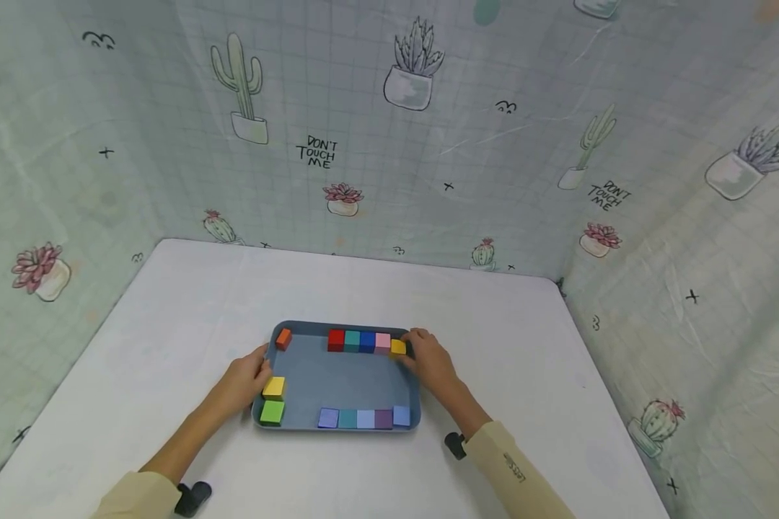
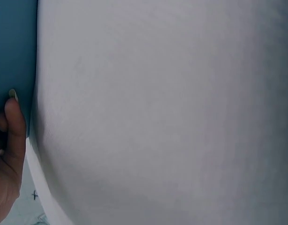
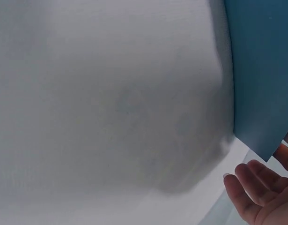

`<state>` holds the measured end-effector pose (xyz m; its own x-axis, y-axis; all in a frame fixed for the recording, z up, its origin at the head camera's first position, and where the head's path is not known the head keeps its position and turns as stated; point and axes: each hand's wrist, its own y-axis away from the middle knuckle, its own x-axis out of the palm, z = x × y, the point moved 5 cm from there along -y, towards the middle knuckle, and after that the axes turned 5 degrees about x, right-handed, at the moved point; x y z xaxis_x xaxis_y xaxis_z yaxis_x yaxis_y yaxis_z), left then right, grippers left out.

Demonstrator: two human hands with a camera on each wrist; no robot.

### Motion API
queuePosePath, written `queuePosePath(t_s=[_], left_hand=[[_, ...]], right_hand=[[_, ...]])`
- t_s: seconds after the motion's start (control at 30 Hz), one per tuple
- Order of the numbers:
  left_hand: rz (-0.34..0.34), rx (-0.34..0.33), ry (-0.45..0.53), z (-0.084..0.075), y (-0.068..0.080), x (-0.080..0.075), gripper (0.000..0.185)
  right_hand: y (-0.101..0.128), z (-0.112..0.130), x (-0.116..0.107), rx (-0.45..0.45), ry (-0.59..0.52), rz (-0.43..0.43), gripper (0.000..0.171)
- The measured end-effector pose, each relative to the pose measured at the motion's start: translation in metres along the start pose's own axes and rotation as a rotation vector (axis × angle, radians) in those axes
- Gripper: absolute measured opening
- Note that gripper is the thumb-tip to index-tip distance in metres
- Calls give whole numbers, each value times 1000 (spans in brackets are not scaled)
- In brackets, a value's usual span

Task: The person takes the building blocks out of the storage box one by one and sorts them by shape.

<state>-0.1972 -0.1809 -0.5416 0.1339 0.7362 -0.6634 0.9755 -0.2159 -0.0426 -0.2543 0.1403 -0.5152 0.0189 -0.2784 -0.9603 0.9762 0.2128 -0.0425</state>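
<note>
A grey-blue tray (image 1: 337, 375) lies on the white table, with coloured blocks along its edges. My left hand (image 1: 244, 380) grips the tray's left rim, just above a yellow block (image 1: 274, 388) and a green block (image 1: 272, 413). In the left wrist view a finger (image 2: 15, 117) lies against the tray's outer wall (image 2: 15, 42). Over the right rim, my right hand (image 1: 430, 360) pinches another yellow block (image 1: 398, 347) between thumb and index finger, at the end of the back row. Its other fingers (image 3: 250, 185) stay outside the tray wall (image 3: 261, 70) in the right wrist view.
Red (image 1: 336, 340), teal, blue and pink blocks form the back row. An orange block (image 1: 283, 339) sits in the far left corner. Several blue, teal and purple blocks (image 1: 383, 419) line the front edge. Cactus-printed cloth (image 1: 363, 144) surrounds the table (image 1: 493, 310).
</note>
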Motion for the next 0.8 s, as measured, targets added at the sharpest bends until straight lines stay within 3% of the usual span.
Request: queuePosePath(t_s=[0.3, 0.8], left_hand=[[14, -25, -3, 0, 0, 1, 50], [-13, 1, 2, 1, 2, -2, 50]], right_hand=[[2, -1, -12, -24, -42, -47, 32], [-3, -13, -35, 63, -234, -68, 33]])
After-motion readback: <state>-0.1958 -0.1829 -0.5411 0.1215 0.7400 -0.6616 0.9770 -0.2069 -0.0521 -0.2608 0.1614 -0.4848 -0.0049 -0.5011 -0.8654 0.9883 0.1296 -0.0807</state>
